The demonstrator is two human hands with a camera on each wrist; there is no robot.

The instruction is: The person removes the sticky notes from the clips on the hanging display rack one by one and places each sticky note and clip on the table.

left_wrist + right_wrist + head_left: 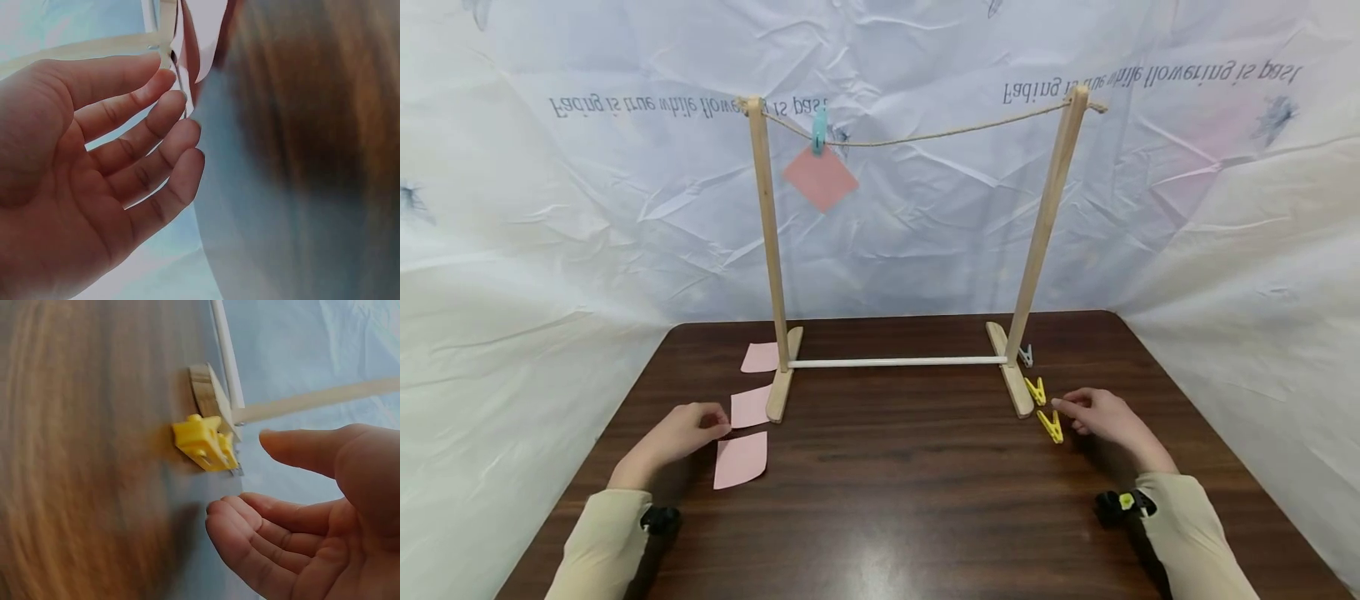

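Three pink paper squares lie in a column at the left; my left hand [688,429] hovers beside the nearest one [741,460] and the middle one [751,407]. Its fingers are loosely bent with nothing held, as the left wrist view shows. On the other side, my right hand [1101,414] is just right of two yellow clothespins, the front one [1051,427] and the one behind it [1036,391]. In the right wrist view, a gap separates its thumb from its fingers [240,534], and yellow plastic [203,442] shows past the fingertips.
A wooden stand with a left post [767,242] and right post [1048,225] carries a sagging string [940,135]. From it hangs a pink square [822,179] under a blue clothespin [819,132]. A white rod [895,362] joins the feet; a grey clothespin [1027,356] lies behind.
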